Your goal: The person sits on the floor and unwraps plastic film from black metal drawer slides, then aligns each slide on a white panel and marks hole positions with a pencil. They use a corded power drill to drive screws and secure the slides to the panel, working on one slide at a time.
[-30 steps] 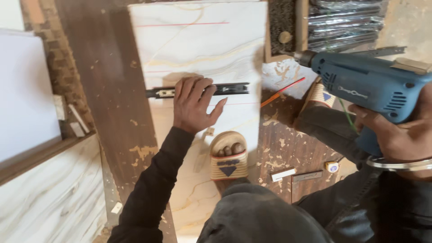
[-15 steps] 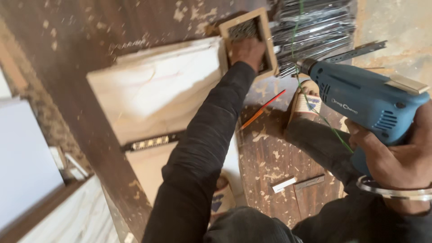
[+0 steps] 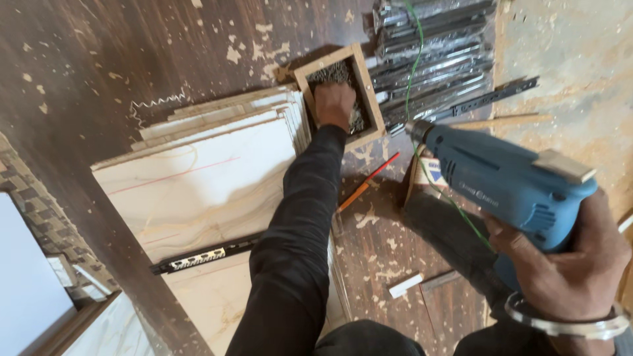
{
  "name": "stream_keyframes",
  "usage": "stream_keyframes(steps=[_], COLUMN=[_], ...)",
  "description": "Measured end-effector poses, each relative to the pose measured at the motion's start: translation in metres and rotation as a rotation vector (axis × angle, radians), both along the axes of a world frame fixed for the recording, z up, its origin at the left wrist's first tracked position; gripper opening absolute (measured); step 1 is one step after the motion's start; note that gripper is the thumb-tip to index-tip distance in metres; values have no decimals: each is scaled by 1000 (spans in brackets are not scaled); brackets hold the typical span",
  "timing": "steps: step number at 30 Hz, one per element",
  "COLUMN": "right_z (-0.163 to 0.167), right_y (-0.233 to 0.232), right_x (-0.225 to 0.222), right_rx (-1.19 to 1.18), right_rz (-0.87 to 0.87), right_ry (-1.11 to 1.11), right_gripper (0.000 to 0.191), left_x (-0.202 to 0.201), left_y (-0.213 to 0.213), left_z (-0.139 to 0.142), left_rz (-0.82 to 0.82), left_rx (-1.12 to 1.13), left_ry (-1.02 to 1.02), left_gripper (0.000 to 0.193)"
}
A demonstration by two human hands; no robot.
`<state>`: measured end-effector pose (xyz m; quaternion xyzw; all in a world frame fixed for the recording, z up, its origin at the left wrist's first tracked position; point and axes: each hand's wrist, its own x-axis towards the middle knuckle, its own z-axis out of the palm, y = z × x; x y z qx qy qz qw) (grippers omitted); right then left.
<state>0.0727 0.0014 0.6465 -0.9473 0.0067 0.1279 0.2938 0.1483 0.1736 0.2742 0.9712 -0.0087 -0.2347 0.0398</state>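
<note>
L hand (image 3: 334, 104) is reached far out, black sleeve stretched, down inside a small wooden box (image 3: 369, 89) at far centre; fingers curled in among the small metal fasteners (image 3: 330, 71) piled there. Can't tell if anything is actually pinched between them. R hand (image 3: 572, 264) at near right, clamped tight round the grip of a blue power drill (image 3: 504, 181), chuck pointing left & a bit far, w/ clear bangle (image 3: 567, 323) on the wrist. Green cord (image 3: 422, 158) runs across the drill nose. Box sits touching the far right corner of a stack of pale marble-look boards (image 3: 198, 178); a black drawer slide (image 3: 198, 254) lies across the top board, near left. More metal slides (image 3: 435, 59) bundled just right of the box. Orange pencil (image 3: 366, 184) on the dark wood floor (image 3: 99, 59) btwn boards & drill.
</note>
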Motion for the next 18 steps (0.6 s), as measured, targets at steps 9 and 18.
stream_keyframes(steps=[9,18], right_z=[-13,-3], right_y=[-13,-8], right_x=[-1,-21], right_rx=[193,307], right_rz=[-4,-11], right_ry=[37,-2], right_gripper=[54,50], left_x=[2,-12], left_y=[11,18], left_z=[12,82], left_rz=[507,782], left_rx=[-590,-1528], left_ry=[-135,149], left_gripper=[7,20])
